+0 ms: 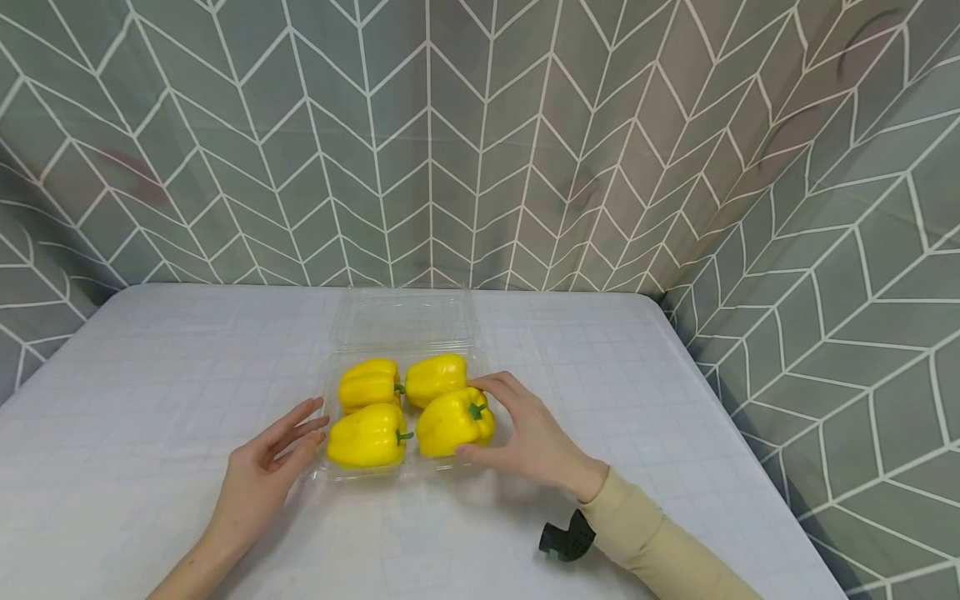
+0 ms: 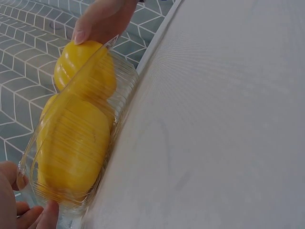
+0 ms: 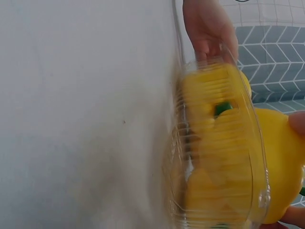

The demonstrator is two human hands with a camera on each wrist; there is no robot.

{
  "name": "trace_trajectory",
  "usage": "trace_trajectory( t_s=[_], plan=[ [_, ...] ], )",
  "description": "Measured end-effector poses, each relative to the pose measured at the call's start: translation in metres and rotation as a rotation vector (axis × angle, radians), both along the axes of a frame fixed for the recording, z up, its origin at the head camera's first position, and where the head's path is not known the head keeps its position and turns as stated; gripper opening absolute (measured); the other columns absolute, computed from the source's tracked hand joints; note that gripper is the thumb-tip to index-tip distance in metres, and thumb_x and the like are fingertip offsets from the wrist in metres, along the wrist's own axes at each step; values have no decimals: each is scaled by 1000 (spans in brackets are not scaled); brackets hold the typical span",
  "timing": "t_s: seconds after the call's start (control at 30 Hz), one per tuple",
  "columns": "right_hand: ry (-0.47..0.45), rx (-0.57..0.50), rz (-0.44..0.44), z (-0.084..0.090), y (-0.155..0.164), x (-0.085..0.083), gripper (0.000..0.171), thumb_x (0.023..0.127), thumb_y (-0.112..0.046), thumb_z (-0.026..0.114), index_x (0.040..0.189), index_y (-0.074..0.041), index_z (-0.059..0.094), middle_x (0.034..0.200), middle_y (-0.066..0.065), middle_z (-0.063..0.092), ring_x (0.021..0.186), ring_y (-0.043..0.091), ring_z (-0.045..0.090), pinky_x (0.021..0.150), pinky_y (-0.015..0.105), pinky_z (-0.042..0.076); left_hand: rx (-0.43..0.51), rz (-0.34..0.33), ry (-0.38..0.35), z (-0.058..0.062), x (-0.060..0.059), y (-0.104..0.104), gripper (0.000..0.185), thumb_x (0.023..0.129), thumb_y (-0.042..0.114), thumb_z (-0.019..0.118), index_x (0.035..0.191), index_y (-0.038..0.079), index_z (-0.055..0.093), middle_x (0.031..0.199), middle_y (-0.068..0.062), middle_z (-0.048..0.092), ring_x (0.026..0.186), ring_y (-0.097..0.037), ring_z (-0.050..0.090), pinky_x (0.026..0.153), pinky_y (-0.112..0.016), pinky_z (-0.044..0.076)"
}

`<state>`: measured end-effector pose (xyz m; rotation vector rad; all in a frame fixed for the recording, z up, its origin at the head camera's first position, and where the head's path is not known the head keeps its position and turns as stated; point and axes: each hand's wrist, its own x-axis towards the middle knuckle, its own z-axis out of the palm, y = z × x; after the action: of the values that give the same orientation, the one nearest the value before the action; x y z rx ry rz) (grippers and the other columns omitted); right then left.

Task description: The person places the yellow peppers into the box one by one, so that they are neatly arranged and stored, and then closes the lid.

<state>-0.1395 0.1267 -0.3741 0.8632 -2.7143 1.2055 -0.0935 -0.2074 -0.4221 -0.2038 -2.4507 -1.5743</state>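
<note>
Several yellow bell peppers sit in a clear plastic clamshell container (image 1: 324, 379), whose lid (image 1: 405, 321) lies folded back. My right hand (image 1: 525, 433) grips the front right bell pepper (image 1: 450, 427), thumb at its near side and fingers at its far side. That pepper (image 3: 279, 157) rises above the container's rim in the right wrist view. At the container's left end, my left hand (image 1: 273, 462) rests its fairly straight fingers against the wall. Beside it is the front left bell pepper (image 1: 365, 437), lying with its green stem to the right. Two more peppers (image 1: 367, 385) lie behind.
A white cloth covers the table (image 1: 585, 358) under the container. Behind it and along the right hangs a grey curtain (image 1: 450, 150) with white chevron lines. A black device (image 1: 567, 536) sits at my right wrist, by the beige sleeve (image 1: 660, 533).
</note>
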Motion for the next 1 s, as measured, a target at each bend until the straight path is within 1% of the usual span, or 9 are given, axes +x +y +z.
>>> trace_trajectory(
  t_s=[0.1, 0.23, 0.47, 0.67, 0.8, 0.9, 1.0],
  plan=[
    [-3, -21, 0, -1, -1, 1, 72, 77, -42, 84, 137, -14, 56, 133, -9, 55, 125, 15, 54, 109, 46, 47, 0, 2, -4, 1, 0, 0, 51, 101, 18, 61, 148, 3, 47, 145, -17, 55, 115, 8, 60, 88, -8, 51],
    [-9, -34, -14, -3, -4, 1, 70, 78, -43, 84, 136, -16, 57, 132, -9, 56, 125, 14, 55, 110, 48, 46, -1, 2, -5, 2, 0, 0, 51, 101, 17, 60, 148, 3, 46, 145, -15, 55, 115, 9, 60, 88, -8, 52],
    [18, -37, -51, -6, -6, 2, 68, 78, -44, 83, 135, -16, 58, 131, -8, 58, 125, 15, 56, 108, 48, 47, 12, -8, -2, 1, -1, -1, 50, 101, 15, 61, 148, 3, 46, 145, -14, 55, 115, 8, 60, 88, -9, 52],
    [29, -25, -50, -6, -7, 4, 68, 82, -44, 79, 140, -16, 55, 128, -7, 58, 121, 14, 56, 105, 47, 49, 23, -12, -3, 1, -1, -1, 50, 101, 13, 61, 148, 3, 47, 145, -16, 55, 115, 8, 60, 88, -10, 53],
    [23, -4, -51, -5, -7, 5, 66, 84, -46, 76, 140, -18, 54, 130, -8, 57, 123, 14, 55, 105, 45, 49, 29, -10, 3, 1, 0, -1, 50, 100, 13, 62, 148, 5, 47, 145, -13, 56, 114, 8, 60, 88, -9, 52],
    [2, 10, -60, -4, -6, 6, 66, 84, -47, 76, 140, -20, 53, 133, -10, 57, 128, 13, 53, 109, 44, 46, 35, -15, 16, 1, 1, 0, 50, 100, 11, 62, 148, 7, 48, 144, -8, 57, 114, 8, 61, 88, -8, 52],
    [-19, 28, -68, -2, -5, 7, 68, 83, -46, 76, 141, -20, 51, 138, -8, 56, 132, 15, 51, 112, 44, 43, 44, -23, 24, 1, 1, 0, 50, 100, 11, 62, 148, 7, 48, 144, -3, 58, 114, 8, 61, 88, -8, 52]
  ],
)
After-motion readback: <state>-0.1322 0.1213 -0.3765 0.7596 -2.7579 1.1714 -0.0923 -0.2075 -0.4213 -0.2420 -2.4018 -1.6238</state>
